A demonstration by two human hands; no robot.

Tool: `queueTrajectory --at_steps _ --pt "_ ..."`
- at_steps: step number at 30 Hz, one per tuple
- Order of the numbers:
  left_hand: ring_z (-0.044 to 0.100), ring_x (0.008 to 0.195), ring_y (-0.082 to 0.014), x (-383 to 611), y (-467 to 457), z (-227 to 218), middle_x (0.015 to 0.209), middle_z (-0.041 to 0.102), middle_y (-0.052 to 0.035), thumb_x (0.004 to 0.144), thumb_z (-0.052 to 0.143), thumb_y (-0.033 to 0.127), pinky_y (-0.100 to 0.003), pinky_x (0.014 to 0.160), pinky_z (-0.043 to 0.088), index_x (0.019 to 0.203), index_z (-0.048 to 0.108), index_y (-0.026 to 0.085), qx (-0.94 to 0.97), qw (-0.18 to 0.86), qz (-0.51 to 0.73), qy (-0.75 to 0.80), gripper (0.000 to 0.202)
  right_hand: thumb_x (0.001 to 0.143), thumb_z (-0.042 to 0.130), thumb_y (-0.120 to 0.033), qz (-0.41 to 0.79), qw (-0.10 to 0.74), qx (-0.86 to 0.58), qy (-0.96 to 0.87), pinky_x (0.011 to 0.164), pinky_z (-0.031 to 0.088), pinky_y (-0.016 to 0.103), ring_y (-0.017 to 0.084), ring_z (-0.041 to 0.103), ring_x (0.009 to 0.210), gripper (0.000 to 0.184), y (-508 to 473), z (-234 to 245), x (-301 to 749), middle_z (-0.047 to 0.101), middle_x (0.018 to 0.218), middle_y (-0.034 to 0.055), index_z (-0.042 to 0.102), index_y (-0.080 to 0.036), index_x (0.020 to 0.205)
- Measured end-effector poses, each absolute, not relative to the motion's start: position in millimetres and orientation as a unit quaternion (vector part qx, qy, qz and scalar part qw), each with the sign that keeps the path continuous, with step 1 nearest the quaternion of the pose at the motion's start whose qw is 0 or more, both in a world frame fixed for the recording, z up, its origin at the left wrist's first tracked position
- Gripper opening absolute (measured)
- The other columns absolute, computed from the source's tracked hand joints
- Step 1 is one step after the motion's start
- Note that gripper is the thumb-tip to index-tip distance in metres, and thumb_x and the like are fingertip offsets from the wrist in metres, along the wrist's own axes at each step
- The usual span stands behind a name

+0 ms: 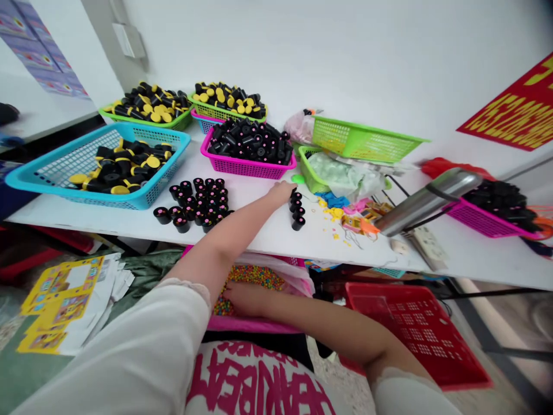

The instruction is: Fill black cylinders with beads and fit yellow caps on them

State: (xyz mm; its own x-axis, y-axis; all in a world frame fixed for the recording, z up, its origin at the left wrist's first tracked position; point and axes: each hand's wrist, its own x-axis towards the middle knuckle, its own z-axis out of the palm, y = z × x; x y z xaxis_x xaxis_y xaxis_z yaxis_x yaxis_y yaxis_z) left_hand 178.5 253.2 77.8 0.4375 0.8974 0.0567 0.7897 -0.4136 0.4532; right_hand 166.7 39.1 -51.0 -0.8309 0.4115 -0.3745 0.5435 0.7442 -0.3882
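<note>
My left hand (281, 193) reaches across the white table to the far end of a short row of black cylinders (298, 222). Its fingers are closed at the farthest black piece, which they partly cover. Below the table edge, my right hand (244, 298) is down among small multicoloured beads (259, 278) in a pink, plastic-lined container (259, 326). The beads and the small view hide how its fingertips are bent. Left of my left forearm stands a cluster of black cylinders with pink dots on top (190, 202), part of it covered by the arm.
A magenta basket (250, 168) heaped with black cylinders stands behind. A blue basket (142, 199) at left holds black pieces with yellow caps. Scraps and a metal cylinder (427, 202) lie at right. A red crate (419, 334) sits below; printed cards (64, 305) lie lower left.
</note>
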Motion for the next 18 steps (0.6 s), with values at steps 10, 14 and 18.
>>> queueTrajectory --at_steps 10,14,18 --pt "0.059 0.105 -0.0244 107.3 198.9 117.1 0.108 0.067 -0.0098 0.072 0.067 0.019 -0.034 0.095 0.044 0.104 0.064 0.015 0.840 0.139 0.220 0.476 0.032 0.083 0.057 -0.005 -0.382 0.048 0.296 0.874 0.087 0.052 0.029 0.021 0.068 0.101 0.039 45.2 -53.5 184.5 0.072 0.116 0.0127 0.065 -0.011 0.122" --pt "0.057 0.084 -0.0182 54.9 119.9 135.5 0.087 0.062 -0.0019 0.065 0.068 0.019 -0.029 0.077 0.046 0.086 0.060 0.016 0.865 0.147 0.277 0.391 0.022 0.085 0.066 -0.015 -0.438 0.020 0.296 0.848 0.085 0.052 0.026 0.019 0.069 0.098 0.034 46.5 -51.1 188.3 0.074 0.113 0.0087 0.066 -0.014 0.120" --pt "0.054 0.070 -0.0127 14.1 47.6 108.2 0.081 0.057 0.0014 0.069 0.065 0.020 -0.024 0.064 0.041 0.079 0.057 0.018 0.846 0.275 0.209 0.406 0.013 0.084 0.068 -0.017 -0.476 -0.040 0.311 0.822 0.089 0.051 0.032 0.020 0.068 0.098 0.028 48.2 -34.2 198.0 0.074 0.110 0.0070 0.069 -0.017 0.112"
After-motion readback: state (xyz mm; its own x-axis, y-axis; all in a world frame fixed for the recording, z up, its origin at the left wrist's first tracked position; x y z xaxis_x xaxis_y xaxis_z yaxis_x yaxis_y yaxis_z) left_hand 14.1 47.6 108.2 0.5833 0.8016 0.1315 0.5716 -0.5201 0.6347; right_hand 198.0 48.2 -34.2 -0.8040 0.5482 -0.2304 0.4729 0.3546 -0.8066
